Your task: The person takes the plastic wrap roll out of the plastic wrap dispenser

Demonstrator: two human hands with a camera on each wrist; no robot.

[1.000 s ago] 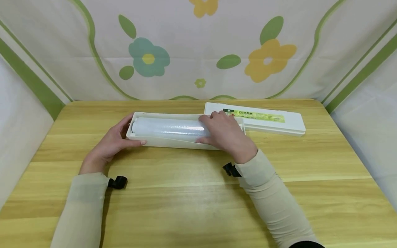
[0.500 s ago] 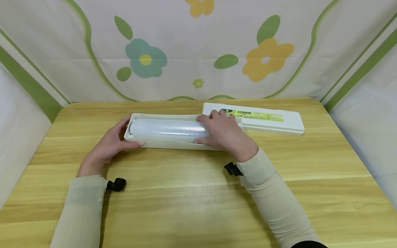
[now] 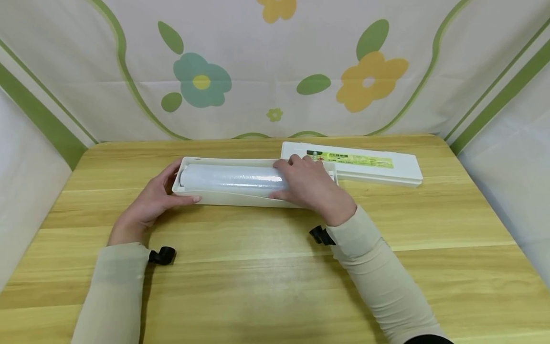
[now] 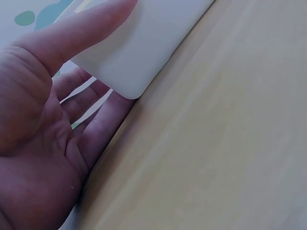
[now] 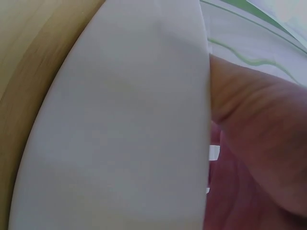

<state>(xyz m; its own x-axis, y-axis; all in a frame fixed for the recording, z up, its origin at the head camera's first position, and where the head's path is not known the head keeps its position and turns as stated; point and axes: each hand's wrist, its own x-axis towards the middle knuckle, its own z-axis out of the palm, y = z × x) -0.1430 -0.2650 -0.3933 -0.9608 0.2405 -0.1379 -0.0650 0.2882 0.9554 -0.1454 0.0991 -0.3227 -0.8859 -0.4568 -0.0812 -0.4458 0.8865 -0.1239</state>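
In the head view, a roll of cling film (image 3: 227, 179) lies lengthwise in an off-white open-topped box (image 3: 232, 199). My left hand (image 3: 148, 203) grips the box's left end, thumb along the front wall and fingers behind the end. The left wrist view has that box corner (image 4: 139, 57) between the thumb and fingers of the left hand (image 4: 43, 124). Over the right part of the box, my right hand (image 3: 313, 186) holds the roll from above, covering its right portion. From the right wrist, the box's front wall (image 5: 115, 120) hides the thumb tip of the right hand (image 5: 268, 134).
Behind the box to the right, a long white lid (image 3: 406, 169) with a green and yellow label (image 3: 369, 160) lies on the wooden table (image 3: 240, 277). A flower-printed cloth (image 3: 266, 57) hangs along the table's back edge, and pale cloth flanks both sides.
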